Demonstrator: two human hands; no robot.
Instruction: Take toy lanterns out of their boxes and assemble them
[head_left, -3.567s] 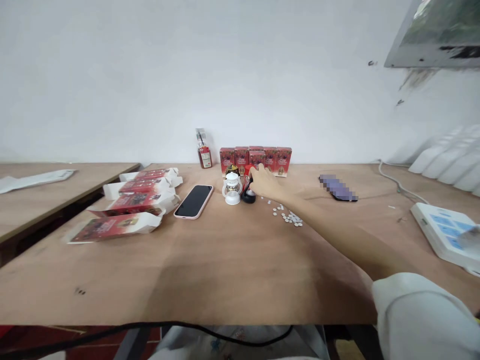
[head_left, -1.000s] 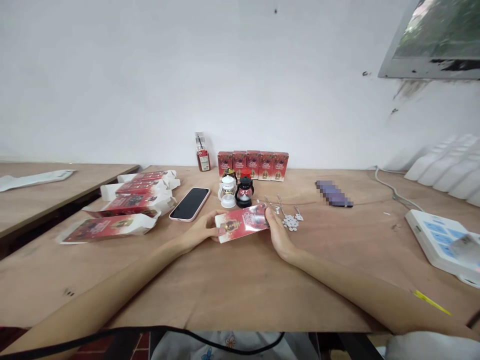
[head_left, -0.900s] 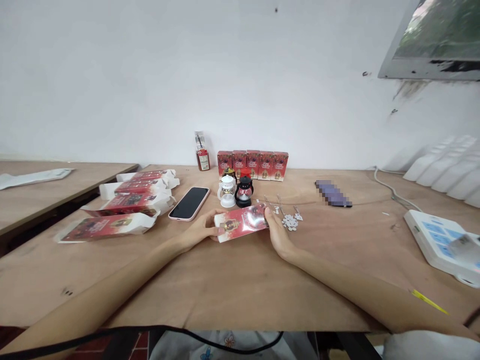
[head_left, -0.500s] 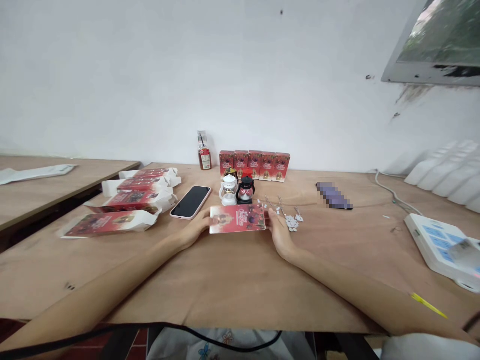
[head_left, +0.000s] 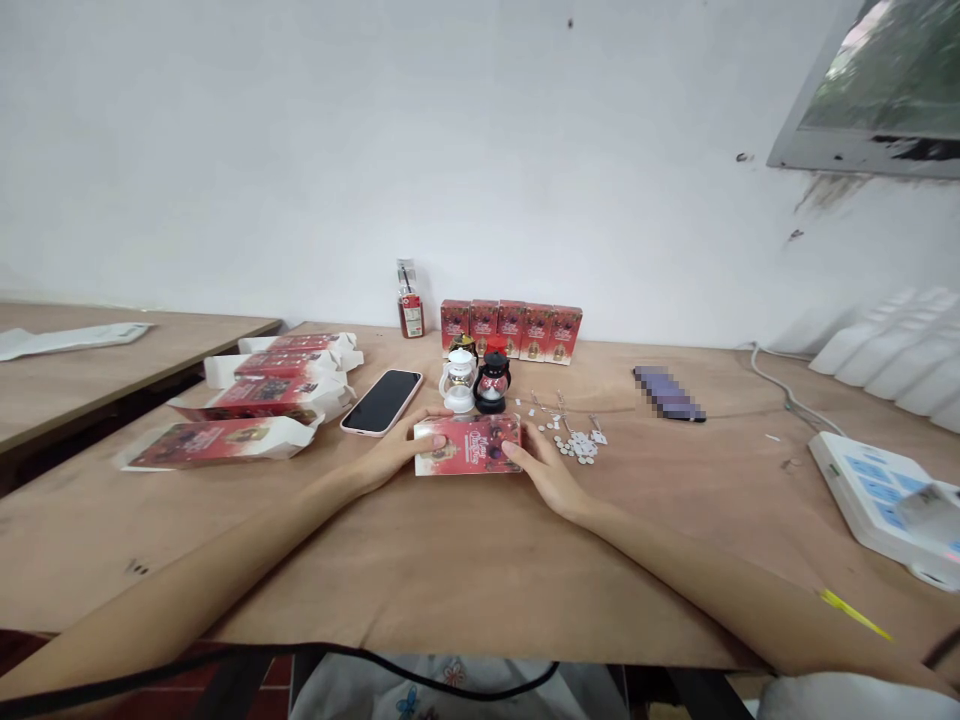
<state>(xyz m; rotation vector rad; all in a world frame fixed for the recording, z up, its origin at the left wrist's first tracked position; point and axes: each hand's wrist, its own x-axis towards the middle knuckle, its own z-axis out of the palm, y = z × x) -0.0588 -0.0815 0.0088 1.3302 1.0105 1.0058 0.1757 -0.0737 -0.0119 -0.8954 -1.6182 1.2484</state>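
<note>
Red printed carton (head_left: 474, 447) gripped at both ends, center of dial.
Left to right: four open-flapped red cartons (head_left: 259, 393) lie toward 9–10 o'clock; pink-cased smartphone (head_left: 382, 402) at 10. Left hand (head_left: 396, 452) pinches the carton's left end, thumb on its upper face. White miniature lantern (head_left: 459, 382) and black miniature lantern (head_left: 492, 385) stand near 12. Right hand (head_left: 553, 480) pinches the right end, thumb likewise on top. Small white discs (head_left: 579, 447) lie scattered at 3.
</note>
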